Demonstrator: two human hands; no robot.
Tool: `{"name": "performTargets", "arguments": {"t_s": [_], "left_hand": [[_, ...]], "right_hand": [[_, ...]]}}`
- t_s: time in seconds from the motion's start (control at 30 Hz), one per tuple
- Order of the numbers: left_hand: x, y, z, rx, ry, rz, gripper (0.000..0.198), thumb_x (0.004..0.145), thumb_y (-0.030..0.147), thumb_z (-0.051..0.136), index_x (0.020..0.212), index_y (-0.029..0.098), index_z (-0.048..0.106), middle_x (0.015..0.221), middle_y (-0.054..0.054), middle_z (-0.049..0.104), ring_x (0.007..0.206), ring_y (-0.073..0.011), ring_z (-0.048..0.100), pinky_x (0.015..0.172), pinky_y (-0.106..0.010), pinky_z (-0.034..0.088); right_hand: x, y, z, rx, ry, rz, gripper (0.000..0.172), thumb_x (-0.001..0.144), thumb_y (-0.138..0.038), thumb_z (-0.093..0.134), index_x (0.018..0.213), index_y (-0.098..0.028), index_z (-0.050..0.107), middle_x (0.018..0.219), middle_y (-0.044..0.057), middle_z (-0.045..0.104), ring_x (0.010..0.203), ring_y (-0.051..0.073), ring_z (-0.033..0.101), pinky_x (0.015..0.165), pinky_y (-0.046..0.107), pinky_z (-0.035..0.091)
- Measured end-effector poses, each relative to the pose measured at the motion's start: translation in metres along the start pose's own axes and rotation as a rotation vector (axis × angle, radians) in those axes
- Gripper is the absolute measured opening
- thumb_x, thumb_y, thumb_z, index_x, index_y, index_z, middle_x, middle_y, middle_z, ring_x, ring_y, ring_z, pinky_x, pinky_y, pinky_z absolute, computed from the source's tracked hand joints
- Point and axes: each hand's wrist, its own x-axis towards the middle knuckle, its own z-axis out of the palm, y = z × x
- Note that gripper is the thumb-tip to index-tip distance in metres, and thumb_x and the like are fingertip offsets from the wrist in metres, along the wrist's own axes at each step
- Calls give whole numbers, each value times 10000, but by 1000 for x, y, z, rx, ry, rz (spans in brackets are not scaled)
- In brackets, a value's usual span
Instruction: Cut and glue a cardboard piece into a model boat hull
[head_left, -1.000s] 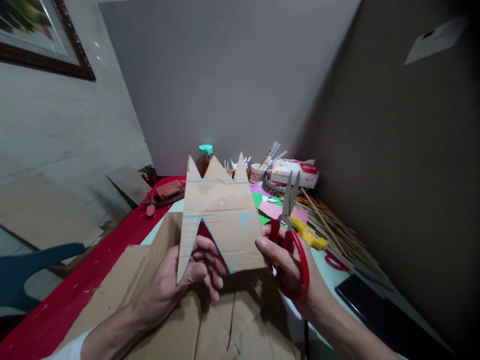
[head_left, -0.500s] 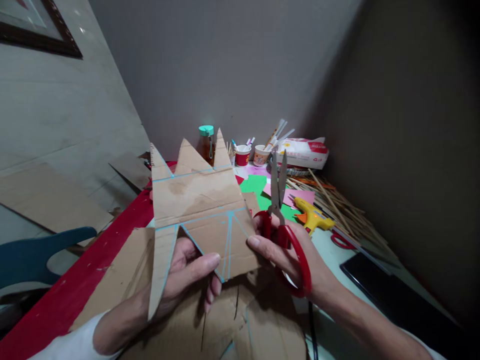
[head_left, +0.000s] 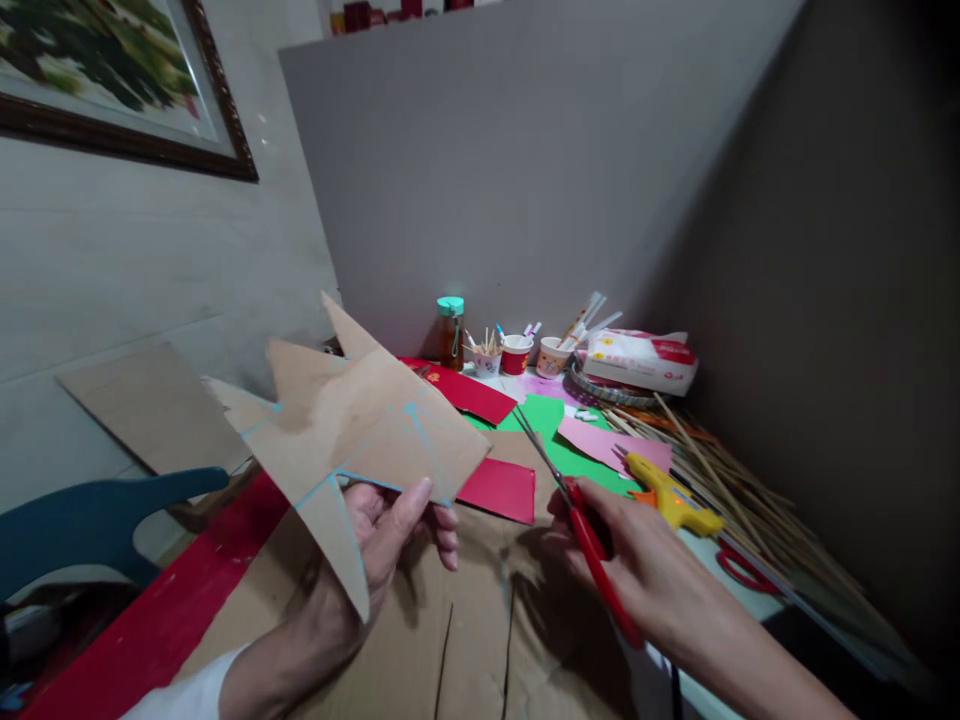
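Observation:
My left hand pinches a cut piece of cardboard by its lower edge, the thumb in front and the fingers behind. Pointed spikes run along one side of the piece, and blue lines are drawn on it. At its near left a long pointed strip hangs past my wrist. My right hand grips red-handled scissors, their blades pointing up and left, apart from the cardboard. Beneath both hands lies a larger cardboard sheet with dark slits.
Red, green and pink paper lie ahead. A yellow glue gun and thin wooden sticks are on the right. Farther back stand a bottle, several cups and a tissue pack. A blue chair is at left.
The cardboard piece has tilted and swung left in my left hand. My right hand has let go of its edge and moved right and down with the scissors, whose blades now look closer together.

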Motion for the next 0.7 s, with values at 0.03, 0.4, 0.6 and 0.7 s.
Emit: {"name": "performTargets", "arguments": {"t_s": [0.03, 0.4, 0.6, 0.7], "left_hand": [[3, -1, -2, 5, 6, 23, 316, 737, 439, 827, 651, 154, 721, 620, -50, 711, 521, -167, 656, 473, -262, 565], [8, -7, -12, 42, 11, 125, 359, 769, 493, 791, 618, 168, 765, 612, -47, 744, 529, -137, 679, 532, -204, 563], [3, -6, -11, 8, 19, 77, 350, 751, 479, 809, 611, 163, 753, 623, -47, 742, 553, -140, 688, 551, -196, 571], [1, -6, -7, -7, 41, 34, 354, 742, 474, 814, 624, 150, 736, 621, -53, 736, 540, -145, 679, 520, -207, 566]], "right_hand": [[0, 1, -1, -49, -8, -26, 148, 773, -357, 618, 740, -223, 566, 665, 52, 654, 558, 205, 551, 518, 292, 366], [-6, -19, -19, -215, -50, -41, 189, 825, -394, 572, 792, -213, 527, 726, 52, 636, 576, 171, 553, 515, 275, 466], [-10, -20, -1, 191, 29, 28, 550, 866, -489, 629, 1330, -241, 468, 865, 18, 673, 705, 189, 659, 616, 281, 556], [-16, -15, 13, 293, -107, 19, 462, 840, -537, 659, 1189, -237, 615, 846, 33, 670, 707, 203, 660, 610, 287, 558]]}}
